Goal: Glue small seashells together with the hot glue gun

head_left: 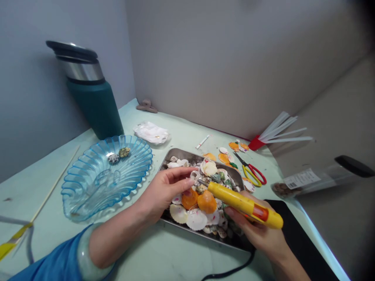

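Note:
My right hand (pixel 259 230) grips a yellow glue gun (pixel 243 203) with an orange trigger part, its nozzle pointing left at a small shell (pixel 194 175). My left hand (pixel 164 189) pinches that small pale shell between thumb and fingers, right at the nozzle tip. Both hands hover over a metal tray (pixel 231 240) filled with several shells, white, orange and green. A black cord (pixel 231 269) runs from the gun toward the near edge.
A blue shell-shaped glass dish (pixel 88 187) with two small shells stands at left. Behind it is a teal flask (pixel 93 103). Red-and-yellow scissors (pixel 252 173), glue sticks (pixel 281 130), a plastic bag (pixel 151 132), a thin wooden stick (pixel 55 181) and a clear tube (pixel 310 179) lie around.

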Demonstrator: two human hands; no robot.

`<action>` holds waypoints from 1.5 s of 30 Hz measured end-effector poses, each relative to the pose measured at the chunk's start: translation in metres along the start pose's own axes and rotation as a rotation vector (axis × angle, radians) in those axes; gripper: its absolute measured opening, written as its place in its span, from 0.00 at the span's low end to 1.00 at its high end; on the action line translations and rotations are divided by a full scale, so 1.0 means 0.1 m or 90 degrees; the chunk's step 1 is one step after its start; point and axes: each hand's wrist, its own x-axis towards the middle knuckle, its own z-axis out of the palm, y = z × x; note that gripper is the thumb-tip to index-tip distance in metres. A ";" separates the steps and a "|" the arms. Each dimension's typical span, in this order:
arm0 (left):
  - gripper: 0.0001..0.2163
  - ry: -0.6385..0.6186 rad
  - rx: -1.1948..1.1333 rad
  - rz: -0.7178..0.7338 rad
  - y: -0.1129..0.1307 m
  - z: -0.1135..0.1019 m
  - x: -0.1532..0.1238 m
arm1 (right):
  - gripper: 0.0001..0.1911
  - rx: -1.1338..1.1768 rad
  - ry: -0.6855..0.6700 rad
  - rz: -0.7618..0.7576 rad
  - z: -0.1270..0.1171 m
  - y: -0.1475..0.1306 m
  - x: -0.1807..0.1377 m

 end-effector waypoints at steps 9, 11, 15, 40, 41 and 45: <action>0.16 0.023 0.028 0.013 0.00 0.00 0.00 | 0.07 0.000 -0.007 0.002 -0.01 0.00 -0.01; 0.16 0.026 0.040 0.018 -0.01 0.00 0.00 | 0.07 -0.003 -0.007 -0.004 -0.01 -0.01 0.00; 0.16 0.035 0.059 0.025 -0.01 0.00 -0.01 | 0.08 -0.012 -0.007 -0.014 -0.02 -0.02 0.02; 0.16 0.003 0.026 -0.007 -0.03 -0.01 0.02 | 0.07 -0.051 0.017 -0.052 0.00 0.00 0.03; 0.16 -0.004 0.013 -0.013 -0.03 -0.02 0.02 | 0.07 -0.051 0.022 -0.056 0.00 0.00 0.03; 0.15 -0.022 -0.036 -0.035 -0.02 -0.03 0.03 | 0.05 -0.032 0.032 -0.063 -0.01 0.00 0.03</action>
